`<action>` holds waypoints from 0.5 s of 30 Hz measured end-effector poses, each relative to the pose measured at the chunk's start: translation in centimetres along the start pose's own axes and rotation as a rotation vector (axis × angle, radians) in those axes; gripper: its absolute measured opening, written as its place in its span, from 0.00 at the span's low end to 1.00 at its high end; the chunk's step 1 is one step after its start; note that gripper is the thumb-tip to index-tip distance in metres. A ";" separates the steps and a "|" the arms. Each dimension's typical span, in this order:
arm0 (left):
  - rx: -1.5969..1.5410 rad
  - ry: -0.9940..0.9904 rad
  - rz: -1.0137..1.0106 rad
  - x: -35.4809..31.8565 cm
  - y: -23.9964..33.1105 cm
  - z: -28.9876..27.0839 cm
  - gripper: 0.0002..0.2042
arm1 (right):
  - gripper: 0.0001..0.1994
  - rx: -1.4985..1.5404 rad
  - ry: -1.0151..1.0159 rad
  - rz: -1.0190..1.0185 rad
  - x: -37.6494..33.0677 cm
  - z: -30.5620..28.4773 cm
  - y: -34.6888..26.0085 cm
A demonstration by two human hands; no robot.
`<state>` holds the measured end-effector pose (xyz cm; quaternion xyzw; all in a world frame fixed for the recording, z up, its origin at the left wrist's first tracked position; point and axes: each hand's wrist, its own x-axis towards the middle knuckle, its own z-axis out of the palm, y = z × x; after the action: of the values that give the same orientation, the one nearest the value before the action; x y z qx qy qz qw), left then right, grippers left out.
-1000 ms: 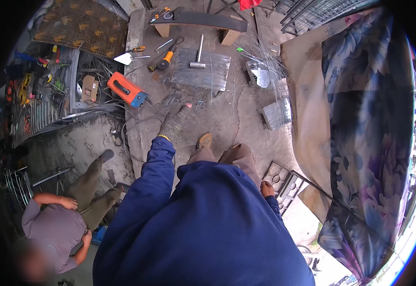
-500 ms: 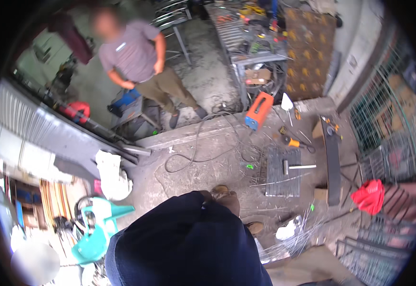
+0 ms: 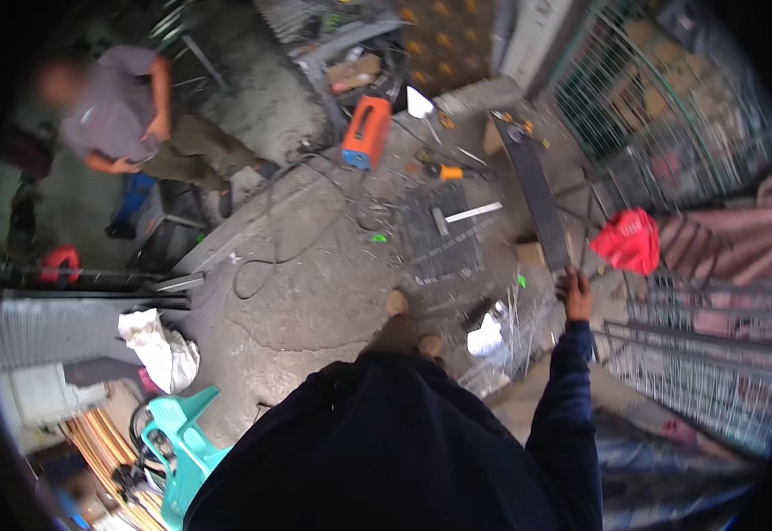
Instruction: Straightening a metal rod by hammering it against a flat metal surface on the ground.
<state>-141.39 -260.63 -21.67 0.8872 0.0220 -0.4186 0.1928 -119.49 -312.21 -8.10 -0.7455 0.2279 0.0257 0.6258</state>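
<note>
At two o'clock, a long, narrow, flat, dark-grey plank is resting on light-brown blocks. Toward three o'clock, the right hand is sitting at its lower end, fingers partly curling; whether they are gripping anything, I cannot tell.

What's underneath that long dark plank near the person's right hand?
Tan blocks show under the dark plank, one near each end. The plank hides the area directly beneath it, so anything else there cannot be seen.

I am holding my dark-sleeved right arm outstretched ahead and rightward, my right hand appearing partly curled.
</note>
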 end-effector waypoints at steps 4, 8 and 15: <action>0.004 -0.294 0.137 1.0 1.0 -7.0 0.17 | 0.21 -0.011 -0.120 0.008 -7.3 2.9 -3.8; -0.599 -0.092 0.140 10.4 -0.8 -7.8 0.13 | 0.17 -0.368 0.079 0.285 -17.0 -1.2 16.7; -1.227 -0.066 -0.150 10.4 7.4 -18.9 0.23 | 0.16 -1.032 -0.378 0.205 -29.0 -10.0 28.9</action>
<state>-119.27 -262.00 -16.26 0.5973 0.3151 -0.3695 0.6383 -158.72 -316.02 -23.18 -0.9117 0.1407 0.3278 0.2040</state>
